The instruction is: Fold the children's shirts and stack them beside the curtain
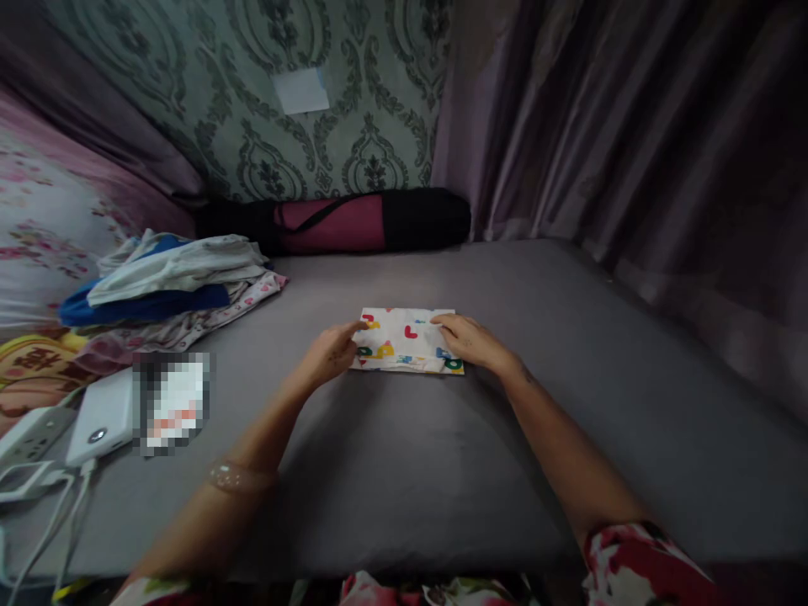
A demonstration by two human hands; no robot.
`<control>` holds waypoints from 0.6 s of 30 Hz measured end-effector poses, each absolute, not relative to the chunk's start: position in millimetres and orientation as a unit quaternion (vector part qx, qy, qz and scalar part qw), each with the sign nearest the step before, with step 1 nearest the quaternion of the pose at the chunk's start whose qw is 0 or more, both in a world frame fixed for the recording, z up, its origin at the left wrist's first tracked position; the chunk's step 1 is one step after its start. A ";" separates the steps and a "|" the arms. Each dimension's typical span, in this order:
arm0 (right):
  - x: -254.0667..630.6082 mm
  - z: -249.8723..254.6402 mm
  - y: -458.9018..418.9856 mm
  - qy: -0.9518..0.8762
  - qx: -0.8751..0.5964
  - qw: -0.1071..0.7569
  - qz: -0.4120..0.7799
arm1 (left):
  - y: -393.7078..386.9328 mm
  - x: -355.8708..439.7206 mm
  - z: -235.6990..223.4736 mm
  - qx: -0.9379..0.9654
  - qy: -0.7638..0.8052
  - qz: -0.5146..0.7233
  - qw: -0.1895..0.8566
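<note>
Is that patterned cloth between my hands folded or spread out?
Folded: the cloth lies as a compact, flat rectangle, with layered edges showing along its near side. How many layers, I cannot tell.

The scene is dim, the purple curtain (707, 126) on the right sinking nearly to black. A faint sheen marks the middle of the grey sheet (410, 278), which darkens toward its near edge, with soft shadows beside both forearms (561, 446). Light probably falls from the far side. The nearest left sleeve (148, 589) looks blurred; coarse pixelation masks a patch (177, 404) at left.
</note>
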State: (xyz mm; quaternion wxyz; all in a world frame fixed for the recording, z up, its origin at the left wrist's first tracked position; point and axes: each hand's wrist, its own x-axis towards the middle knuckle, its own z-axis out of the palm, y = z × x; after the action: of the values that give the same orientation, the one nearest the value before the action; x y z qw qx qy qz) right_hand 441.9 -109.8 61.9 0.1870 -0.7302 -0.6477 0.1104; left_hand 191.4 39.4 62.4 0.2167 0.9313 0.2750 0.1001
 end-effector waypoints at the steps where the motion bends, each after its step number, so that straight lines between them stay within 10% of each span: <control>1: 437.6 55.2 -105.0 -0.641 -0.740 0.182 0.089 | 40.0 199.7 59.4 0.931 0.276 0.111 0.211; 18: 384.7 3.4 -47.2 -0.598 -0.790 0.132 0.026 | 44.3 275.3 0.1 0.947 0.309 0.046 0.081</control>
State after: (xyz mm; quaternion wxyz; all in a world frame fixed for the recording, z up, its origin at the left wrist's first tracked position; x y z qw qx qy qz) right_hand 384.7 -47.2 3.4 0.1318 -0.7904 -0.5976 0.0263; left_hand 275.3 44.3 0.1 0.0810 0.9466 0.3087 0.0461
